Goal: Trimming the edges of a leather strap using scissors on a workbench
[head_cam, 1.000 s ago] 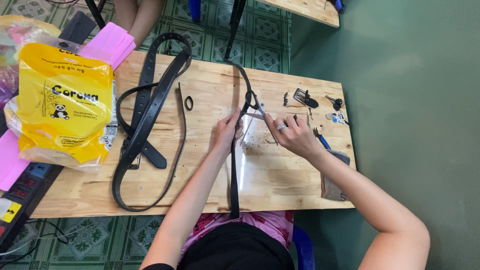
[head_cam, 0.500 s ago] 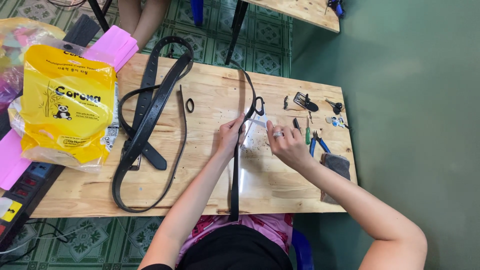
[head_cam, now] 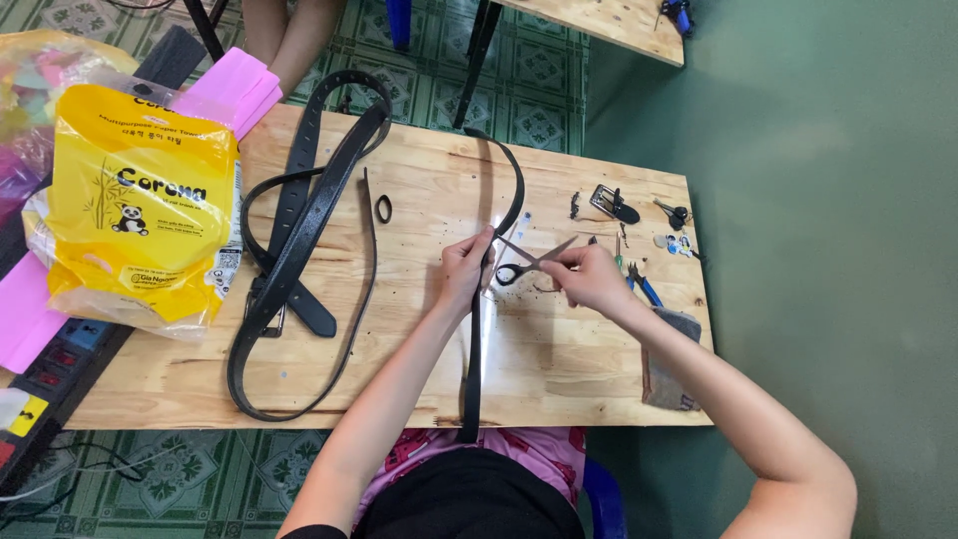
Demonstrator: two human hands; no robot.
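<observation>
- Black belt strap (head_cam: 477, 339): runs from the near table edge up the middle of the wooden table (head_cam: 419, 379), then curves far and right; pinched part-way along.
- Left hand (head_cam: 465, 271): closed on the strap, thumb and fingers clamping it just beside the scissors.
- Right hand (head_cam: 591, 277): grasping the scissors (head_cam: 527, 262), blades parted and pointing left toward the strap, black handle loop near the strap.
- Other black belts (head_cam: 299, 240): heaped at the left of the table, well apart from the hands; a small black loop (head_cam: 383, 209) lies beside them.
- Yellow packet (head_cam: 140, 205): far left, on pink sheets (head_cam: 225, 90).
- Small tools and buckle parts (head_cam: 639, 215): far right, near the right hand; blue-handled pliers (head_cam: 639, 284) just beside it.
- Risk, as judged: the blades sit close to the left fingertips, so a slip could nick them; a loose pinch could let the strap twist and the cut go crooked.
- Risk, as judged: the right forearm could sweep the small parts off the right edge.
</observation>
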